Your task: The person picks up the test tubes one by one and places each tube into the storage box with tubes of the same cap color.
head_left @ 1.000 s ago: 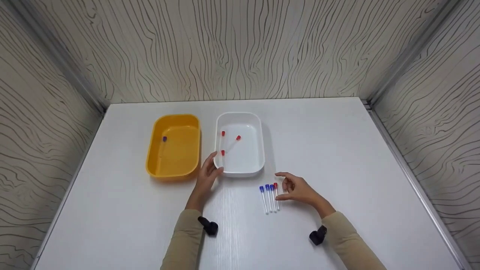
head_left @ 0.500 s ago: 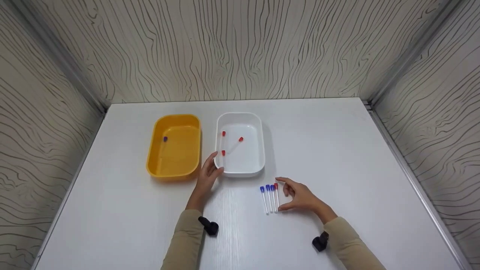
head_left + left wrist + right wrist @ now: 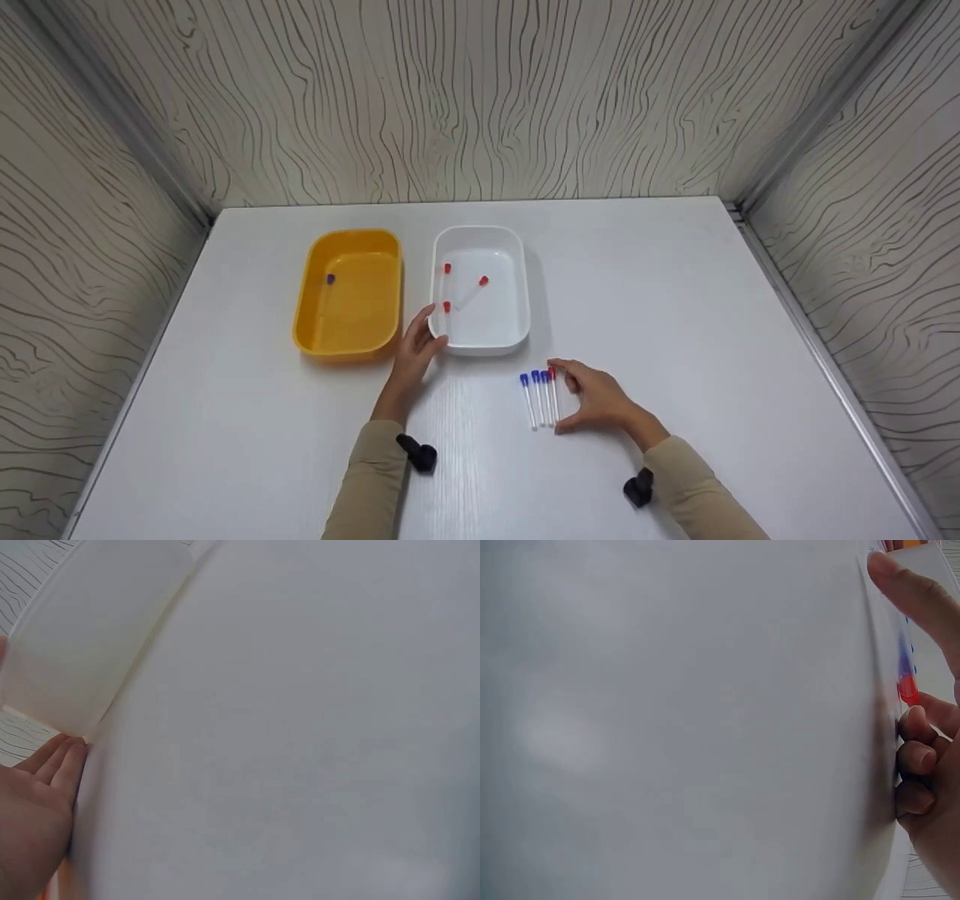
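Note:
My left hand (image 3: 414, 352) grips the near left corner of the white tray (image 3: 525, 300), thumb at the front rim and fingers along the side wall. In the left wrist view, its fingers touch the tray's wall (image 3: 97, 630). My right hand (image 3: 600, 397) is spread beside a row of capped tubes on the table. Its index fingertip is right at the red cap of the rightmost tube (image 3: 556, 397), its thumb near that tube's lower end. The other fingers are curled under, as the right wrist view shows. Several blue-capped tubes (image 3: 538, 397) lie alongside.
Red-capped tubes (image 3: 471, 293) lie inside the white tray. To its left stands a yellow tray (image 3: 367, 315) holding one blue-capped tube (image 3: 330, 280). The white table (image 3: 637, 270) is bounded by patterned walls (image 3: 480, 105) at the back and sides.
My right hand has moved toward me, its thumb and index finger spreading along the red-capped tube. One red-capped tube in the white tray has shifted slightly right. My left hand stays put.

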A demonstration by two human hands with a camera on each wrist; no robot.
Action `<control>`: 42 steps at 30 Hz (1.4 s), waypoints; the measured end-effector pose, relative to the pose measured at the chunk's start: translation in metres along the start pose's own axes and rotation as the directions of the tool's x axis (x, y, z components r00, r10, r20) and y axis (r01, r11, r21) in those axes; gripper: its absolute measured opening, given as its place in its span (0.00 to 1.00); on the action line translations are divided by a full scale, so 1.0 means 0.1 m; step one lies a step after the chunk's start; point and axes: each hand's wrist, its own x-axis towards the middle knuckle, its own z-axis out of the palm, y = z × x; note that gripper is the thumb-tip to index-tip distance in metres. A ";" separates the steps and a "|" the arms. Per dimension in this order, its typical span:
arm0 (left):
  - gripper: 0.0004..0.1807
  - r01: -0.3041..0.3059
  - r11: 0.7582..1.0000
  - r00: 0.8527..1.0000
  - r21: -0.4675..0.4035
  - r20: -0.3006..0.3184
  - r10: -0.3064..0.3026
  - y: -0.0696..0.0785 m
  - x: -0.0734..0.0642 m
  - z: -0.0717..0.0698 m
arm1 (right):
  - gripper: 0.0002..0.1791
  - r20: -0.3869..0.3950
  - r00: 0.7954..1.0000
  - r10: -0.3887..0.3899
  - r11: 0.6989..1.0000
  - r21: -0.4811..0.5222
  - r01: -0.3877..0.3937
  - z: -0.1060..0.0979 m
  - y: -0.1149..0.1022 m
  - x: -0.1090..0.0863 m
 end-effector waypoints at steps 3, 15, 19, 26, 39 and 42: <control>0.34 0.034 0.999 0.999 0.004 0.002 -0.034 0.00 0.00 0.00 | 0.55 -0.014 1.000 -0.008 1.000 -0.012 0.008 0.00 0.00 -0.01; 0.35 0.077 0.997 0.997 0.010 -0.005 -0.077 0.00 0.01 0.00 | 0.51 -0.014 1.000 0.002 1.000 0.028 -0.002 0.00 0.00 0.00; 0.35 0.082 0.997 0.997 0.012 -0.007 -0.082 0.01 0.01 0.00 | 0.51 -0.012 1.000 -0.011 0.999 0.051 0.011 -0.01 0.01 0.00; 0.35 0.107 0.994 0.994 0.032 -0.022 -0.106 0.03 0.01 0.01 | 0.51 -0.002 0.999 -0.043 0.994 0.103 0.043 -0.05 0.05 0.01; 0.35 0.055 0.998 0.998 -0.016 0.011 -0.055 0.08 -0.01 0.00 | 0.49 0.040 0.993 -0.108 0.958 0.270 0.094 -0.16 0.05 0.06; 0.34 0.069 0.998 0.998 -0.002 -0.003 -0.069 0.05 -0.01 0.01 | 0.49 0.042 0.994 -0.104 0.959 0.268 0.089 -0.18 0.04 0.07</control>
